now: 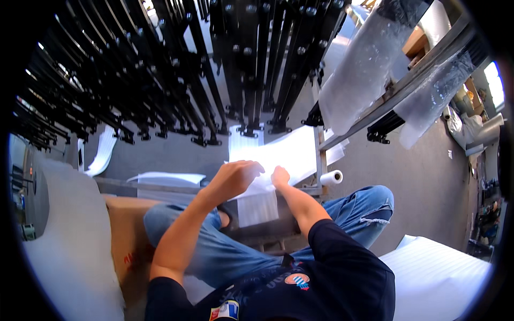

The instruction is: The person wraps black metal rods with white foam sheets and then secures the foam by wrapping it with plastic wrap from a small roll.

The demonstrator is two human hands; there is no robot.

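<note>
The left hand, blurred, bent over the white foam sheet with its fingers partly curled; whether it held anything, I could not tell. The right hand was nearly fisted against the same sheet, its grip equally unclear. The sheet lay ahead of the blue jeans, near hanging black metal bars and a white roll

Wide fisheye head view, close above the left hand and right hand, downward and forward.
</note>
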